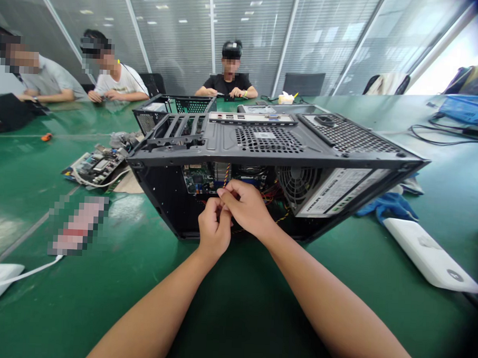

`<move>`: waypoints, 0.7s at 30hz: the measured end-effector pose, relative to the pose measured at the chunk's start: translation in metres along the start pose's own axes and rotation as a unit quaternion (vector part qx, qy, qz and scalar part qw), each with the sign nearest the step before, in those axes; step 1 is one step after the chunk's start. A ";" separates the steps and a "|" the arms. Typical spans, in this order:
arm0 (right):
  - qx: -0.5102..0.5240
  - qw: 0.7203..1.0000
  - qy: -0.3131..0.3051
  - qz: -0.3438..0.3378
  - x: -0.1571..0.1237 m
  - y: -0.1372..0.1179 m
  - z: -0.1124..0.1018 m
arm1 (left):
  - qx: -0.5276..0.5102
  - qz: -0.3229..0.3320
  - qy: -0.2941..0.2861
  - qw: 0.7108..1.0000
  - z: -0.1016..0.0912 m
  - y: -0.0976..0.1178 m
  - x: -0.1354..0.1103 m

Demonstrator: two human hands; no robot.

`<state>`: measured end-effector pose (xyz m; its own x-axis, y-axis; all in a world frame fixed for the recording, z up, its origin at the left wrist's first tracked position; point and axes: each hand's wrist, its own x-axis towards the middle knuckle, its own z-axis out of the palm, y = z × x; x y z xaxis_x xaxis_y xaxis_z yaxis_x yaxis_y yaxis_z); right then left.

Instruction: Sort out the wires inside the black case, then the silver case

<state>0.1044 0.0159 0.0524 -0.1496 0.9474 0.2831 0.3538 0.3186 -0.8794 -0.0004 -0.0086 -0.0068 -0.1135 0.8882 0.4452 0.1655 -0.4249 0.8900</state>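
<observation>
At left, see loose circuit boards (99, 165) on the green counter (111, 279), then the open computer case (263, 158) with motherboard (197, 178) in place — judge as partway done, given loose wiring (273, 194) further right. Next, see left grip (214, 225) and right grip (248, 207) meeting, pinched narrow at a yellow-and-black wire (227, 173) — cannot tell whether holding it. At right, find the power supply (333, 192) inside.

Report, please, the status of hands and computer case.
Left hand and right hand together, hold unclear. Computer case: near side open, yellow-black wire close to right hand. Power supply inside, right of hands, seemingly not blocking.
</observation>
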 end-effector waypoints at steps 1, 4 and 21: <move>0.000 1.000 0.000 -0.001 0.000 0.000 0.000 | -0.001 0.001 0.000 1.000 0.000 0.000 0.000; -0.002 1.000 -0.002 -0.002 0.000 0.001 0.000 | -0.010 0.000 0.000 1.000 0.000 -0.003 -0.001; -0.006 1.000 0.012 -0.006 0.000 0.001 0.002 | -0.004 0.001 -0.001 1.000 0.001 -0.003 0.001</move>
<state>0.1028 0.0165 0.0506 -0.1313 0.9439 0.3031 0.3627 0.3303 -0.8714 -0.0002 -0.0064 -0.0088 -0.1114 0.8880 0.4461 0.1588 -0.4272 0.8901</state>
